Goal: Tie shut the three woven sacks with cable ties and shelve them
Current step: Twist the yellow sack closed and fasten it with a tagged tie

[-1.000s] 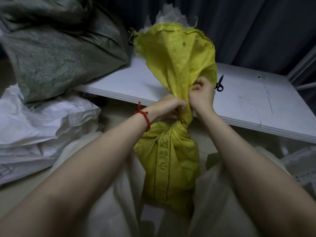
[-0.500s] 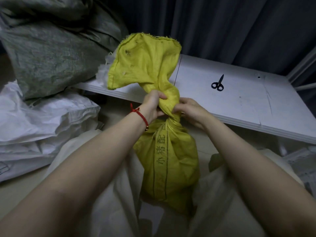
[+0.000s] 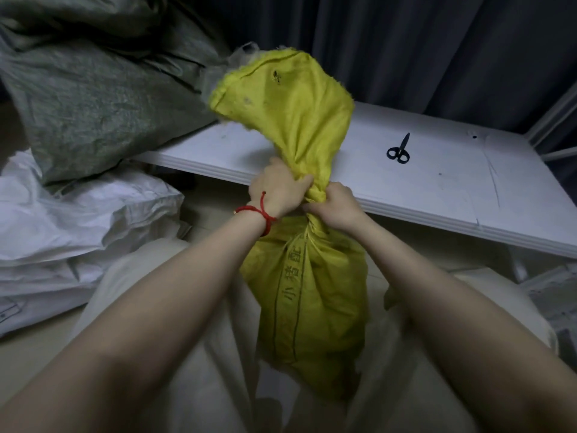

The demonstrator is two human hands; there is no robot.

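Observation:
A yellow woven sack (image 3: 307, 295) with dark printed characters stands upright between my knees. Its neck is gathered and twisted. My left hand (image 3: 276, 190), with a red string at the wrist, grips the twisted neck from the left. My right hand (image 3: 335, 204) grips the same neck from the right, just below. The sack's loose top (image 3: 290, 98) flops up and to the left above my hands. A grey-green woven sack (image 3: 93, 98) lies on the white shelf board (image 3: 452, 189) at the left. A white woven sack (image 3: 71, 220) lies on the floor at the left. No cable tie shows.
Black scissors (image 3: 399, 150) lie on the white shelf board behind the yellow sack. Dark curtains hang behind the board. A white shelf frame post (image 3: 552, 120) rises at the right. Papers or packaging (image 3: 555, 295) lie on the floor at the far right.
The sack's loose top swung left, then came back up and toward the middle. My hands shifted around the twisted neck and kept hold of it.

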